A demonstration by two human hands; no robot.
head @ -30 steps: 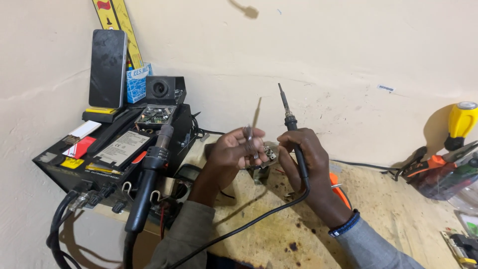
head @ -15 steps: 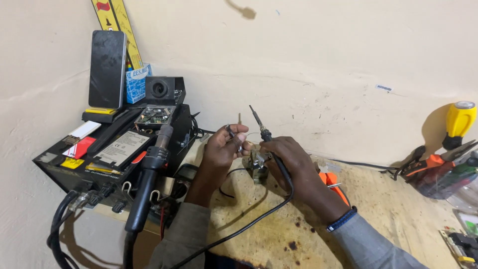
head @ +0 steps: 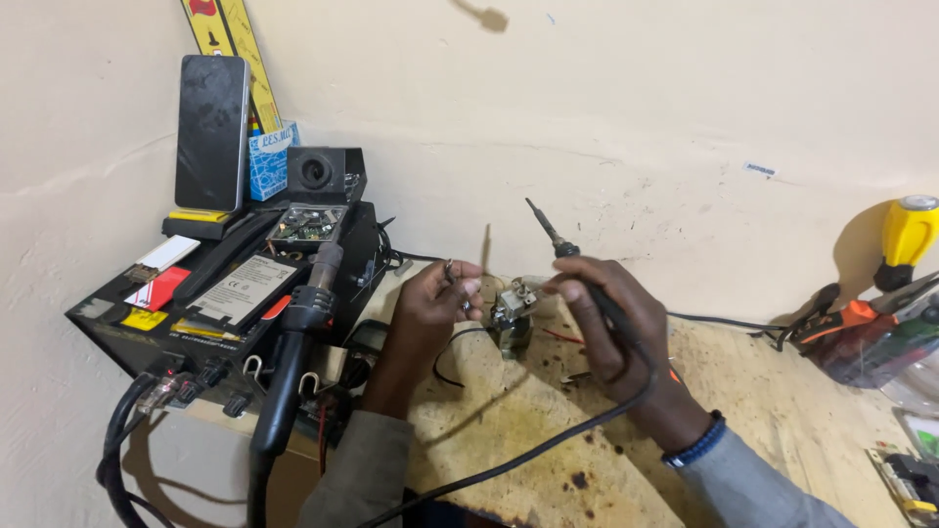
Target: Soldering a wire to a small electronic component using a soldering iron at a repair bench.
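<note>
The right hand gripped a soldering iron tip-up, while the left hand pinched thin wire beside a small metal part.

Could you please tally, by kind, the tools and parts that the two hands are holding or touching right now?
Soldering iron, in the right hand: 1
Thin wire, pinched by the left hand: 1
Small metal component between them: 1
Total: 3

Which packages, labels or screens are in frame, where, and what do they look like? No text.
Phone: upright against the wall on the black station, dark blank screen.
Small box: beside the phone, blue and white carton.
White label: flat rectangle on the station's sloped top.
Red and yellow stickers: station's left edge.
Small wall sticker: pale strip, upper right.
</note>
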